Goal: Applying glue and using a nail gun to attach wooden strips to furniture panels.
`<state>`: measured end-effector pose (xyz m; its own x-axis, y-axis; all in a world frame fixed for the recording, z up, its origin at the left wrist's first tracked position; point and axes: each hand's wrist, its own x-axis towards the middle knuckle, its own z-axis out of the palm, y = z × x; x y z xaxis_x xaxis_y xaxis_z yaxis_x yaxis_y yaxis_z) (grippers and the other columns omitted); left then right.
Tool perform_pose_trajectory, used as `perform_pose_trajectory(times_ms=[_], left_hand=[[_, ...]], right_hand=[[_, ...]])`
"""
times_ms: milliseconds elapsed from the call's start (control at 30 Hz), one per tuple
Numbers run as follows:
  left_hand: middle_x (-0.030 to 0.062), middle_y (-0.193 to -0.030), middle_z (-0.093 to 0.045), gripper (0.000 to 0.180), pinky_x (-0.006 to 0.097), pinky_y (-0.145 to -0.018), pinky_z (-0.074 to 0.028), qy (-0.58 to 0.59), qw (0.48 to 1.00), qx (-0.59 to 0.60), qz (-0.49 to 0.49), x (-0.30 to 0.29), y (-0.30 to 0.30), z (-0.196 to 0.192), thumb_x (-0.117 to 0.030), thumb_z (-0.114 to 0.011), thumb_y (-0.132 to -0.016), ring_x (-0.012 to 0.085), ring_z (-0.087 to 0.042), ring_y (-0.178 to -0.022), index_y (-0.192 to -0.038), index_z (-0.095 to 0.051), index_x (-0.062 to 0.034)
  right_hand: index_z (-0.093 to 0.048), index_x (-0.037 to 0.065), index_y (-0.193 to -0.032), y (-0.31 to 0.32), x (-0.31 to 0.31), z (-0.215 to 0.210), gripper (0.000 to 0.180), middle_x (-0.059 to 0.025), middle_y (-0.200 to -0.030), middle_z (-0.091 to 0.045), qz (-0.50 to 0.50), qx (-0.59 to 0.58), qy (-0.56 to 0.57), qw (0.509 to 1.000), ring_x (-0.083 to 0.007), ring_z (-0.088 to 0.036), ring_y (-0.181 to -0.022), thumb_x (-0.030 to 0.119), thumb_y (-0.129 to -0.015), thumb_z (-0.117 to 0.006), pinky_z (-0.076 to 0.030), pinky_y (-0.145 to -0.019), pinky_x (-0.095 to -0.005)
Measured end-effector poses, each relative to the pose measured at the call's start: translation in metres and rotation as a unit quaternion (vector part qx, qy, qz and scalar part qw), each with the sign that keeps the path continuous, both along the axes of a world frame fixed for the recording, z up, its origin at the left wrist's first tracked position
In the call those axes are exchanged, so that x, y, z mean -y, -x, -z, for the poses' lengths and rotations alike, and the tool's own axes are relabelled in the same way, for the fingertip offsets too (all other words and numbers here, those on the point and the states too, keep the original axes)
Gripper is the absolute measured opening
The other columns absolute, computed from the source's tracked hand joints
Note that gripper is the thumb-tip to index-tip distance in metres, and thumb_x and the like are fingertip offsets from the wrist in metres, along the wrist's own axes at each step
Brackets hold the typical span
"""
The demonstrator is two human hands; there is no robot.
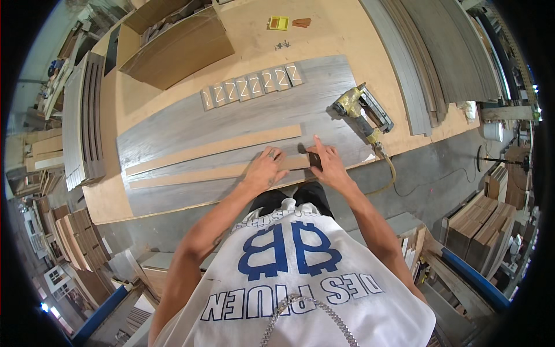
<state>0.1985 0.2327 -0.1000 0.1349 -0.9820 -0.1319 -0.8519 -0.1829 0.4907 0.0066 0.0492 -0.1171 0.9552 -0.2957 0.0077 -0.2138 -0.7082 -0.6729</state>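
Observation:
A long tan wooden strip [208, 173] lies along the near side of a grey wood-grain panel [231, 124]. Across this strip sits my left hand [265, 169], its fingers bent at the far edge and its thumb at the near edge. At the strip's right end, my right hand [330, 166] holds a small dark block [314, 160] against it, index finger stretched forward. A second tan strip [219, 147] runs roughly parallel, farther away. Beyond it stands a row of several small grey blocks [254, 85] with pale zigzag glue lines. Right of my right hand rests a yellowish nail gun [359, 113].
An open cardboard box [179, 49] stands at the far left of the wooden table [254, 43]. Stacked grey boards [84, 115] rise at the left edge, more long planks [430, 58] at the right. A yellow tray [278, 23] sits far back. An air hose [391, 176] hangs off the near edge.

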Motion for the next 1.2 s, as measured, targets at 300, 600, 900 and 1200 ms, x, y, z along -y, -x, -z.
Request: perform_pose_trajectory(times_ms=[300,600,900,1200], left_hand=[[0.0174,-0.124,-0.057,0.053,0.043,-0.103,-0.045,-0.005,1.000,0.003,0.002,0.003,0.002,-0.001,-0.035,-0.070,-0.088,0.0346,-0.050,-0.121,-0.123,-0.060,0.0039],[0.0185,-0.125,-0.055,0.054,0.046,-0.101,-0.045,-0.039,0.999,0.024,-0.007,0.004,0.003,-0.007,-0.032,-0.071,-0.086,0.0354,-0.049,-0.120,-0.123,-0.059,0.0053],[0.0195,-0.127,-0.055,0.058,0.044,-0.101,-0.043,-0.024,0.998,0.055,0.035,0.002,0.001,-0.001,-0.032,-0.069,-0.086,0.0349,-0.049,-0.119,-0.127,-0.057,0.0073],[0.0189,-0.128,-0.053,0.055,0.044,-0.105,-0.041,0.057,0.998,-0.020,0.001,0.022,0.025,0.021,-0.027,-0.071,-0.087,0.0363,-0.046,-0.122,-0.129,-0.054,0.0048]], right_hand=[[-0.018,0.000,-0.158,-0.002,-0.001,-0.005,0.102,-0.0100,-0.131,-0.061,0.000,-0.002,-0.003,1.000,-0.0318,-0.053,-0.123,0.006,-0.075,-0.077,-0.037,-0.106,-0.0455],[-0.026,0.006,-0.156,-0.009,0.007,-0.010,0.094,-0.0090,-0.124,-0.065,-0.050,-0.030,0.016,0.998,-0.0327,-0.056,-0.117,0.006,-0.076,-0.075,-0.039,-0.105,-0.0457],[-0.032,0.011,-0.154,-0.016,0.010,-0.019,0.090,-0.0102,-0.113,-0.068,-0.059,-0.038,0.011,0.997,-0.0341,-0.060,-0.109,0.006,-0.075,-0.075,-0.047,-0.097,-0.0449],[-0.038,0.012,-0.151,-0.015,0.008,-0.019,0.088,-0.0131,-0.112,-0.065,-0.044,-0.066,0.001,0.997,-0.0355,-0.059,-0.107,0.005,-0.071,-0.075,-0.047,-0.095,-0.0444]])
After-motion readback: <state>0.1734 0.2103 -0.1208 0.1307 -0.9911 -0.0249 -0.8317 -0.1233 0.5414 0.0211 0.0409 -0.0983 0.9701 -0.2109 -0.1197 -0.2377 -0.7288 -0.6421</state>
